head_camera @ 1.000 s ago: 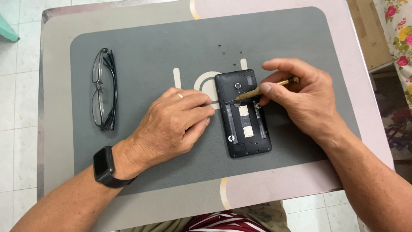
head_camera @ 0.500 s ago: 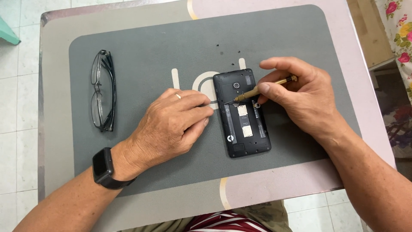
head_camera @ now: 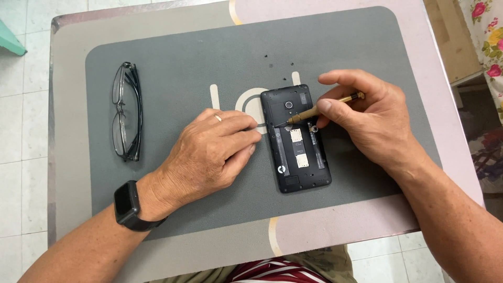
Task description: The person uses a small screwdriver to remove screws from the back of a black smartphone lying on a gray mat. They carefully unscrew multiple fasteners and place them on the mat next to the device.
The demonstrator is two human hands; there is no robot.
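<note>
At the middle of a grey mat (head_camera: 183,63), a black phone (head_camera: 297,139) lies face down with its back cover off, the matte plastic frame exposing two small pale card slots and a round camera lens near the top. The right hand (head_camera: 374,123) pinches a slim brass-coloured screwdriver (head_camera: 320,109) between thumb and fingers, its thin tip resting on the upper part of the phone's open back. The left hand (head_camera: 215,154) lies flat on the mat with fingers pressed together, fingertips touching the phone's left edge; a plain ring sits on one finger and a black watch (head_camera: 128,205) with a dark rectangular face wraps the wrist.

Compared with a second ago, the phone, both hands and the screwdriver keep almost the same pose (only the view itself has drifted slightly).

Folded glasses (head_camera: 126,118) with thin dark frames lie on the mat's left side, well apart from the left hand. A few tiny dark specks, too small to identify, dot the mat above the phone. The mat's rounded corners sit inside a smooth table (head_camera: 68,57) in grey and pale pink. Open mat surrounds the phone above and below; the table's right edge lies near the right forearm, with tiled floor (head_camera: 21,131) beyond the left edge.
</note>
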